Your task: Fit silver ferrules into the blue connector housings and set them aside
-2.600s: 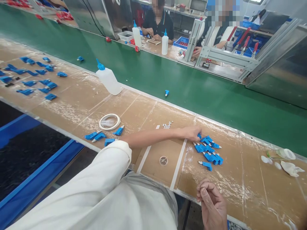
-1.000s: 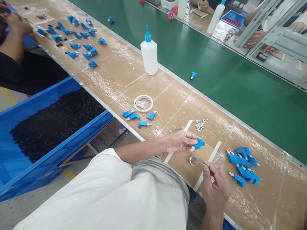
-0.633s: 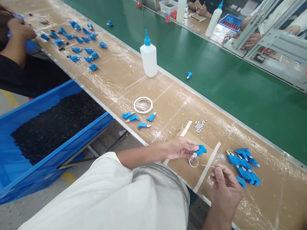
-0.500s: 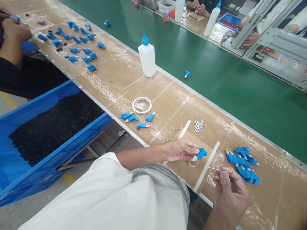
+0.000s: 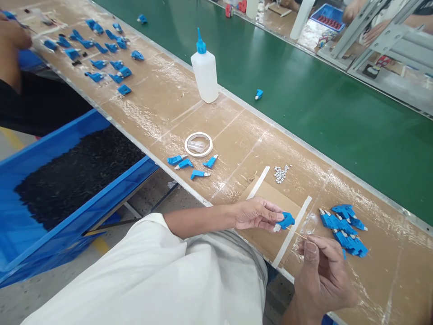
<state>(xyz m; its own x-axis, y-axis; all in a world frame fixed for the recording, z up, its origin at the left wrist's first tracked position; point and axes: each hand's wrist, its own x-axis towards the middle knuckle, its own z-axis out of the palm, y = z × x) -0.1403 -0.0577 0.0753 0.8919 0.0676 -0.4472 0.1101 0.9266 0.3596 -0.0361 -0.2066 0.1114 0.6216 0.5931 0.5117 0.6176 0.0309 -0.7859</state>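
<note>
My left hand (image 5: 255,214) pinches a small blue plastic connector (image 5: 286,220) with a white tip, just above the cardboard pad (image 5: 267,198) on the bench. My right hand (image 5: 321,275) grips a thin wooden stick (image 5: 297,233) whose point reaches to the connector's white end. A pile of the same blue connectors (image 5: 343,229) lies right of my hands. A little heap of tiny white parts (image 5: 280,174) sits beyond the pad.
A white squeeze bottle with a blue cap (image 5: 204,70) stands by the green conveyor belt (image 5: 304,99). A tape ring (image 5: 198,144) and three finished blue pieces (image 5: 191,164) lie left. More blue pieces (image 5: 101,54) lie by a co-worker's hand (image 5: 11,40). A blue bin (image 5: 67,180) sits below the bench.
My left hand took a blue connector from the pile and brought it over the pad. My right hand dipped the stick in the small clear dish, then brought it to the connector's tip.
</note>
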